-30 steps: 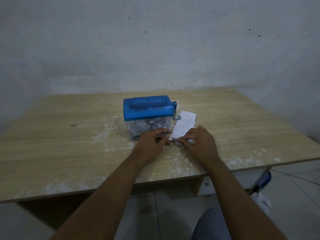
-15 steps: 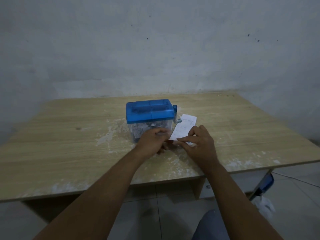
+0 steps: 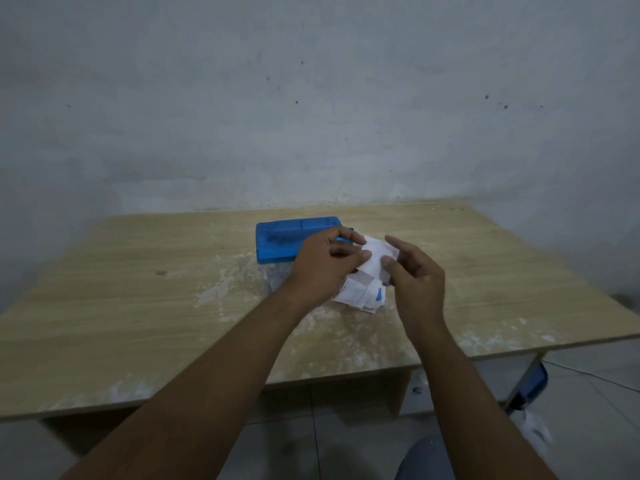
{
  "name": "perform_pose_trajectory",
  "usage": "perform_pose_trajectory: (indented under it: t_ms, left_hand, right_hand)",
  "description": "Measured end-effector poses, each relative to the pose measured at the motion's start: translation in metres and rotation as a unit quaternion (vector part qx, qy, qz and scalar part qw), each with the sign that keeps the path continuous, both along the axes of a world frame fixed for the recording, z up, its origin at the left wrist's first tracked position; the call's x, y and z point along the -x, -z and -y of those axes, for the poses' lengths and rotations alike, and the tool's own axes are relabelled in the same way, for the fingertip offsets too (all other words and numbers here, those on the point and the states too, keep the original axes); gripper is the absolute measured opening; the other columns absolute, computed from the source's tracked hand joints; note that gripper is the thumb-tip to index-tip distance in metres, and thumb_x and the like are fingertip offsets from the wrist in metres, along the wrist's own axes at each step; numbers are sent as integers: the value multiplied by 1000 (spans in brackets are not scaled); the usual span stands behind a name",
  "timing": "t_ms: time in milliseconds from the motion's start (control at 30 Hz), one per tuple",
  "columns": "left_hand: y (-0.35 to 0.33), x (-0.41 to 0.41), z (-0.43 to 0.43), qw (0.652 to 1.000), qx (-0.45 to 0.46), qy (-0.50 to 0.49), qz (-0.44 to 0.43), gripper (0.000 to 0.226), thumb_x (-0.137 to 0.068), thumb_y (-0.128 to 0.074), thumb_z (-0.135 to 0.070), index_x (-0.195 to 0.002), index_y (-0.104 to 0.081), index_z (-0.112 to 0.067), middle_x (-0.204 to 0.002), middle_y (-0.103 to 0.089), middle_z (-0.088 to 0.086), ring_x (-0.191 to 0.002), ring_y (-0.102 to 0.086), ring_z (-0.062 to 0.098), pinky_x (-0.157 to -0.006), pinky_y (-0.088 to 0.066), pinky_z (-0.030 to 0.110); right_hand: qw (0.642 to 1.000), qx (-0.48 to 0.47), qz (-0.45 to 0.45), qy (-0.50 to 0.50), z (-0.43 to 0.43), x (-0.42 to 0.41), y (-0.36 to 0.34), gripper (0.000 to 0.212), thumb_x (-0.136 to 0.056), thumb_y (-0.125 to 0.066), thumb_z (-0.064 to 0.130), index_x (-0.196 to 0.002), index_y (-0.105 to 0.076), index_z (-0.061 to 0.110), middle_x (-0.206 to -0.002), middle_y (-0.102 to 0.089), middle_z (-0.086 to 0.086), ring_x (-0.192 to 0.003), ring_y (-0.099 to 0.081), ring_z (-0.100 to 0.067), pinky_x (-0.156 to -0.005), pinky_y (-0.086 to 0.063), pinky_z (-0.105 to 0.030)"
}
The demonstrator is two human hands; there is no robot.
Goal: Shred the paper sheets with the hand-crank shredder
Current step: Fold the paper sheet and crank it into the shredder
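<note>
A small shredder with a blue lid [image 3: 284,239] and a clear bin stands in the middle of the wooden table [image 3: 138,306]. In front of its right end, both hands hold one white paper sheet [image 3: 375,258] lifted off the table. My left hand [image 3: 325,265] pinches the sheet's left edge and hides the shredder's right end and crank. My right hand [image 3: 415,275] pinches the sheet's right side with thumb and fingers. Under the hands, a small stack of printed paper sheets [image 3: 362,294] lies on the table.
The tabletop carries white dust and scuffs near the front edge [image 3: 346,344]. A grey wall [image 3: 311,98] rises right behind the table. A blue object [image 3: 530,386] shows below the table's front right corner, over a tiled floor.
Both hands rose from the stack on the table with one sheet between them. The sheet now sits level with the shredder's lid. The camera tilted up a little.
</note>
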State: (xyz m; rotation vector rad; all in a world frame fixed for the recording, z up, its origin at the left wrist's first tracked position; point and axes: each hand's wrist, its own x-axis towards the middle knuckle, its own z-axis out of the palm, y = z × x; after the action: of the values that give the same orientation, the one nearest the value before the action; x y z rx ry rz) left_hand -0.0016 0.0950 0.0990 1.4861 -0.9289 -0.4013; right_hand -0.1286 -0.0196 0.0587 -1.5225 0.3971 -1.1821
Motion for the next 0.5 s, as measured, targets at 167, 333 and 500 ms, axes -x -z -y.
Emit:
perform_pose_trajectory:
  t_ms: [167,333,500]
  left_hand:
    - [-28,-28,-7,996,-11,40,73,23,-91,-82,-7,-113,-80,-14,-108,-81,-4,-103,-76,10,-93,-60,24]
    - [-54,-60,-22,984,6,-31,173,18,-91,-80,-3,-107,-83,-12,-101,-81,-4,-93,-75,4,-84,-56,13]
    - [-67,-88,-35,973,-11,-78,217,16,-93,-80,-6,-102,-85,-18,-97,-81,-11,-90,-75,3,-81,-54,10]
  right_hand:
    - [998,0,-3,-60,9,-17,-51,46,-87,-71,-14,-116,-78,21,-105,-81,-4,-96,-78,-22,-85,-63,-38]
    - [985,123,-98,-70,16,-39,-95,40,-89,-76,-1,-120,-78,23,-102,-81,4,-93,-76,-11,-80,-61,-26]
    - [963,217,-146,-58,12,-74,-122,29,-90,-79,9,-114,-81,25,-99,-78,11,-84,-72,1,-73,-56,-15]
